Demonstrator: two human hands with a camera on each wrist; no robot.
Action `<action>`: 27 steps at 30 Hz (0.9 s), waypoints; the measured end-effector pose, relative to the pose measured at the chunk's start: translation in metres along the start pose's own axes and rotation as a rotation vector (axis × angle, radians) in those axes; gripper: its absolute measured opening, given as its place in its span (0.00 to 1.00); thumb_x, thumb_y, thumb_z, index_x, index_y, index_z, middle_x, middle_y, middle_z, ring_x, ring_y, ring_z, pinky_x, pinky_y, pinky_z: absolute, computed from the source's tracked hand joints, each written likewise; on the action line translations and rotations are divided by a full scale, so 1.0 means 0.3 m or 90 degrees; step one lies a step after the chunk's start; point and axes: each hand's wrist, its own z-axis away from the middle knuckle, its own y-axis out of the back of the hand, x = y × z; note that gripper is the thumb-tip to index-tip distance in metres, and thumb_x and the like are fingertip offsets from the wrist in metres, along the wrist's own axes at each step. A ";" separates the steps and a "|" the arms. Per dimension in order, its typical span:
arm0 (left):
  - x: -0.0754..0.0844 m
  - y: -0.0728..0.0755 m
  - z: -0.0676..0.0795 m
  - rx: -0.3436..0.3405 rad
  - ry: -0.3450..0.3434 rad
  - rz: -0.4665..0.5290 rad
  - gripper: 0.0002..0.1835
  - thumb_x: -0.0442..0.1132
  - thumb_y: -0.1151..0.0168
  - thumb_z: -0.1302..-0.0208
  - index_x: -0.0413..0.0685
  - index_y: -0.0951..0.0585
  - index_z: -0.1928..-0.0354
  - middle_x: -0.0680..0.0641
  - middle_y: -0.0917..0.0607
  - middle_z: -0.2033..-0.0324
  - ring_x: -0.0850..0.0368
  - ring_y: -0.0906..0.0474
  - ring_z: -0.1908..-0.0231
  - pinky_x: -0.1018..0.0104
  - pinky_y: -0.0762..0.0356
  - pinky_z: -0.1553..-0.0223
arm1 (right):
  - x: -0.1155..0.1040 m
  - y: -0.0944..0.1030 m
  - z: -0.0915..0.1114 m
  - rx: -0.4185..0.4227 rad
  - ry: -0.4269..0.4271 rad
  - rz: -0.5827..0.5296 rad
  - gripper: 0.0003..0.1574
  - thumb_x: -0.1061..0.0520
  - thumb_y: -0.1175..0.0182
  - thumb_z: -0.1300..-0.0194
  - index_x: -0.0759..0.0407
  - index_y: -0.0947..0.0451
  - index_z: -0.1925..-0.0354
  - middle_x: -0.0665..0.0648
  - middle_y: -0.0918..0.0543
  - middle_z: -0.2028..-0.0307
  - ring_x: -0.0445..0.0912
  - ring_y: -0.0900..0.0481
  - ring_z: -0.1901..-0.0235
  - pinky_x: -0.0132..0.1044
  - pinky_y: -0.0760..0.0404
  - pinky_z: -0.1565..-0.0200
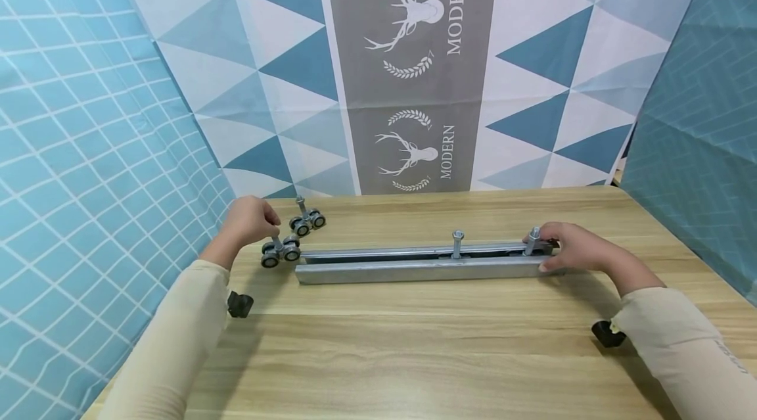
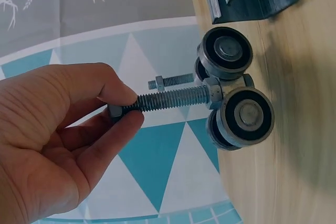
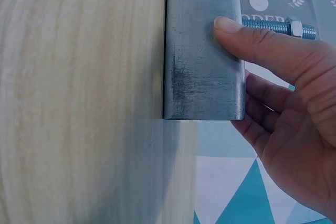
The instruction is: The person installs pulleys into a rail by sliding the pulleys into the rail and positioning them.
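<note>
Between thumb and fingers my left hand (image 1: 251,219) pinches the upright threaded bolt (image 2: 170,99) of a roller trolley (image 1: 280,251). Its metal wheels (image 2: 248,118) are beside the left open end of a steel channel track (image 1: 378,271). My right hand (image 1: 576,248) grips the track's right end, thumb on the near wall, fingers behind it. Two bolts stand up out of the track's slot, one bolt (image 1: 458,244) right of the middle and another bolt (image 1: 532,240) by the right hand; what they are fixed to is mostly hidden inside.
A second loose roller trolley (image 1: 307,217) stands just behind the held one, bolt up. The track lies across the wooden table (image 1: 390,348). Patterned cloth (image 1: 408,78) hangs behind the table's far edge, with a blue gridded cloth (image 1: 89,144) at the left.
</note>
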 end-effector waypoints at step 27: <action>-0.005 -0.005 0.062 -0.089 -0.026 -0.008 0.05 0.29 0.32 0.56 0.47 0.16 0.79 0.53 0.18 0.82 0.57 0.27 0.80 0.58 0.24 0.73 | -0.006 -0.001 -0.005 0.008 -0.006 0.013 0.31 0.59 0.24 0.52 0.64 0.20 0.48 0.61 0.20 0.54 0.56 0.23 0.53 0.52 0.23 0.55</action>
